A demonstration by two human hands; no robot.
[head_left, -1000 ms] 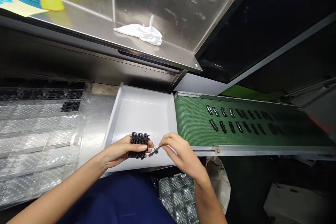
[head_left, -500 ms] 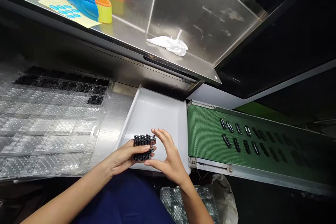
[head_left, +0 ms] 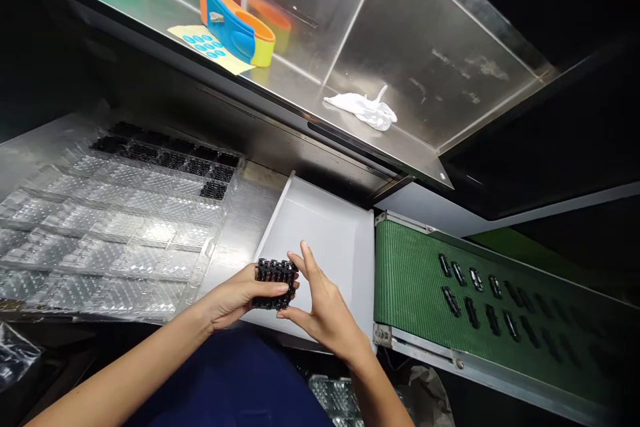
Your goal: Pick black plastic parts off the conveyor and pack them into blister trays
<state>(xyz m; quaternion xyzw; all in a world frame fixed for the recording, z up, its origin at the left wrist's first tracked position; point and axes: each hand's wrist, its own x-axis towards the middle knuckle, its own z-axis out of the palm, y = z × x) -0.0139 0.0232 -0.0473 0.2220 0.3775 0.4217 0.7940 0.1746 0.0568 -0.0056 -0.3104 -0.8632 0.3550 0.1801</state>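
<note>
My left hand (head_left: 235, 297) is closed around a block of small black plastic parts (head_left: 274, 275), lined up side by side, with its thumb across the front. At the block's right end is my right hand (head_left: 320, 303). Its thumb touches the lower corner and a fingertip the upper corner, so the end part sits between them; its other fingers are raised. Both hands are over the near part of a shallow white tray (head_left: 325, 213). The left fingers behind the block are mostly hidden.
Left, a clear compartmented plastic tray (head_left: 150, 233) has black parts in its far compartments. Right, a green conveyor belt (head_left: 407, 273) carries two rows of black parts. A steel shelf (head_left: 295, 90) above bears a white crumpled glove-like item (head_left: 367, 109), a coloured band (head_left: 235, 27) and a sticker sheet (head_left: 210, 47).
My view has turned left, so the surroundings appear farther right. The end part, earlier jutting out between my right thumb and finger, now lies in line with the block.
</note>
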